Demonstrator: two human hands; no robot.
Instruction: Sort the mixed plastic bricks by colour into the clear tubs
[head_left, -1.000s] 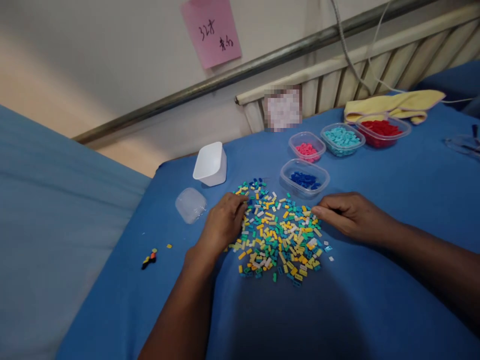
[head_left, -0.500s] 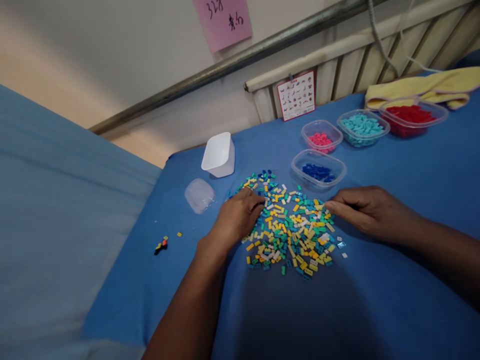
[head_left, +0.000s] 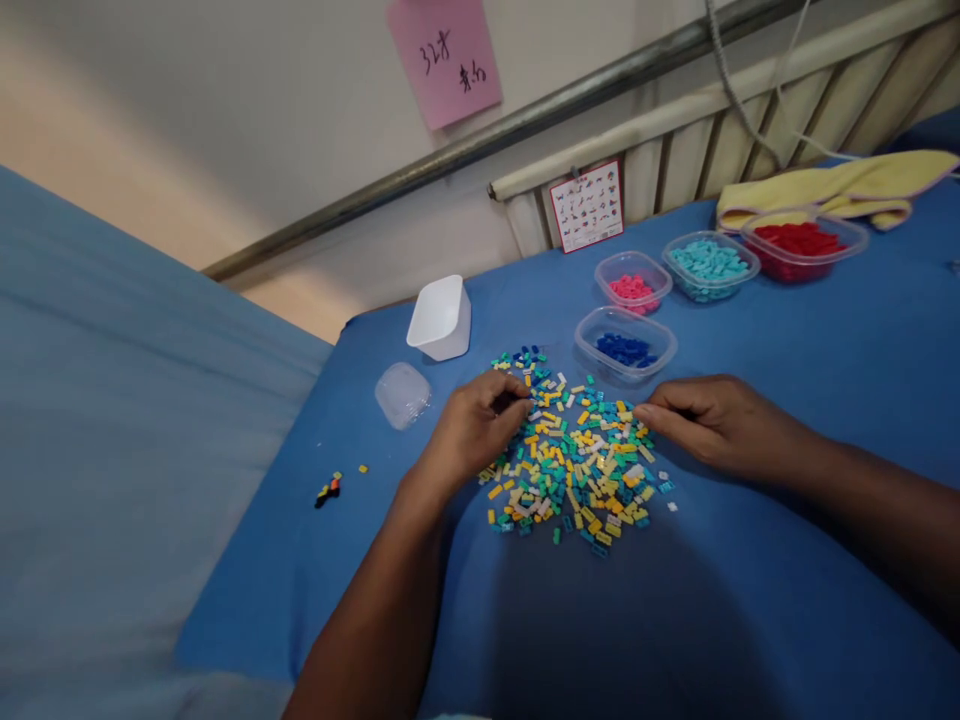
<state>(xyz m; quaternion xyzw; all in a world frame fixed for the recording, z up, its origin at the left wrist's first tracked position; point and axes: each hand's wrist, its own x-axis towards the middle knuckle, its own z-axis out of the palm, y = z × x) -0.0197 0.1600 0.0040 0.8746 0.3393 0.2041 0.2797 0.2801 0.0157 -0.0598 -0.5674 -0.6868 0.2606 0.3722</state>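
A loose pile of small building bricks (head_left: 577, 460), mostly yellow, green, teal and white, is spread on the blue cloth. At its left edge my left hand (head_left: 476, 425) is closed, thumb and index finger nearly meeting over the bricks; whatever is between them is too small to make out. My right hand (head_left: 712, 420) rests by the pile's right edge with thumb and forefinger pinched together. Bricks lie right at its fingertips, and I cannot tell whether one is held. Just beyond the pile stands a clear tub of dark blue bricks (head_left: 626, 350).
Farther back are clear tubs of pink bricks (head_left: 632, 290), turquoise bricks (head_left: 709, 262) and red bricks (head_left: 799, 242). A yellow cloth (head_left: 832, 188) lies behind them. To the left are a white container (head_left: 442, 318), a clear lid (head_left: 403, 395) and a few dark and orange bricks (head_left: 328, 490).
My left hand has turned, its thumb and index finger now showing in a pinch at the pile. The right hand keeps its pinch. The whole view has shifted slightly.
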